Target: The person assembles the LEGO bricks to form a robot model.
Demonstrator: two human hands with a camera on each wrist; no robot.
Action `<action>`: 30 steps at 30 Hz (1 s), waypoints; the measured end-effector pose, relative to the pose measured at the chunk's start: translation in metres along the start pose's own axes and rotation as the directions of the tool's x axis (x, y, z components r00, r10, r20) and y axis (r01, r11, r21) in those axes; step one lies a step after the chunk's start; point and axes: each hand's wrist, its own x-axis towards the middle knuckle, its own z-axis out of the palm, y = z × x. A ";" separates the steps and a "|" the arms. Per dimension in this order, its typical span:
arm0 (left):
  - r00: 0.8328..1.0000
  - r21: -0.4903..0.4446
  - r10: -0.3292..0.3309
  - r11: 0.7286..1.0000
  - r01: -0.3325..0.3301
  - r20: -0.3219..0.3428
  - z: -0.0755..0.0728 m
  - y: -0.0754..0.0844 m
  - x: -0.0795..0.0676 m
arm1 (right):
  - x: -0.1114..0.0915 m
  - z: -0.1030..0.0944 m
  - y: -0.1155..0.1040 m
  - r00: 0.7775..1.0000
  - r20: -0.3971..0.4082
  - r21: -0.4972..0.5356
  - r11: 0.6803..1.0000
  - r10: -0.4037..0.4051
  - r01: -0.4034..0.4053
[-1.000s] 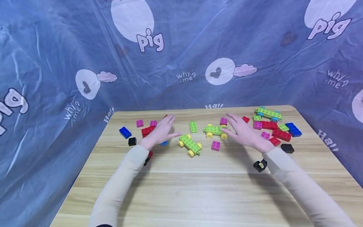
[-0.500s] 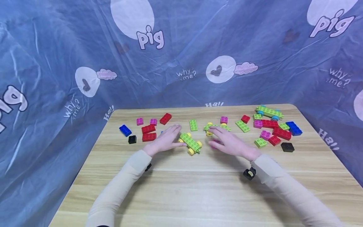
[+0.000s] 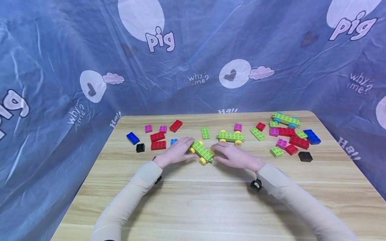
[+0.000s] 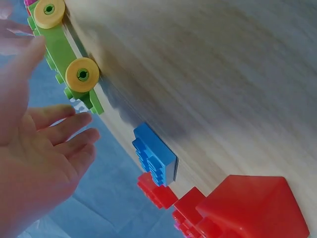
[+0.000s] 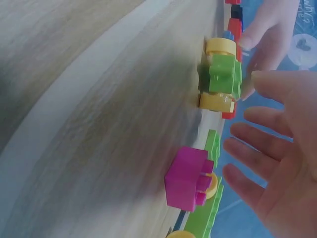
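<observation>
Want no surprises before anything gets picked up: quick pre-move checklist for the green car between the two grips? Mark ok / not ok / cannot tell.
1. Green car upright on the table: ok, wheels down.
2. Left grip open: ok, fingers relaxed.
3. Right grip open: ok, fingers spread.
4. Grip contact with the car: cannot tell, both are very near its ends.
5. Pink brick near the right grip visible from the head view: not ok, hidden there; the right wrist view shows it.
6. Second yellow-wheeled car apart from the first: ok, gap visible.
</observation>
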 end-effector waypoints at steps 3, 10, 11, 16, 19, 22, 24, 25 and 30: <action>1.000 0.005 0.018 1.000 -0.018 -0.010 0.000 0.000 0.000 | 0.003 0.001 -0.003 1.000 0.026 -0.011 1.000 0.002 -0.002; 1.000 0.027 0.021 0.999 -0.020 -0.016 0.002 -0.001 0.005 | 0.004 0.000 -0.006 0.999 0.052 -0.035 0.999 0.009 -0.007; 1.000 0.035 0.021 0.999 -0.020 -0.019 0.002 -0.001 0.006 | 0.004 0.000 -0.006 0.999 0.053 -0.039 0.999 0.009 -0.007; 0.999 0.044 0.034 0.999 -0.033 -0.037 0.003 -0.002 0.009 | 0.004 0.001 -0.005 0.999 0.049 -0.045 0.999 -0.004 0.006; 0.998 0.053 0.042 0.998 -0.039 -0.039 0.003 -0.002 0.012 | 0.004 0.002 -0.004 0.999 0.044 -0.036 0.999 -0.016 0.017; 0.998 0.058 0.045 0.997 -0.042 -0.045 0.004 -0.002 0.014 | 0.004 0.001 -0.004 0.999 0.042 -0.029 0.999 -0.027 0.028; 0.998 0.060 0.043 0.997 -0.040 -0.049 0.004 -0.002 0.016 | 0.004 0.001 -0.004 0.999 0.042 -0.027 0.999 -0.030 0.031; 0.998 0.062 0.042 0.997 -0.039 -0.053 0.004 -0.001 0.016 | 0.005 0.001 -0.004 0.999 0.041 -0.027 0.999 -0.032 0.033; 0.996 0.081 0.023 0.997 -0.016 -0.082 0.002 0.000 0.016 | 0.005 0.002 -0.003 0.999 0.037 -0.034 0.999 -0.037 0.038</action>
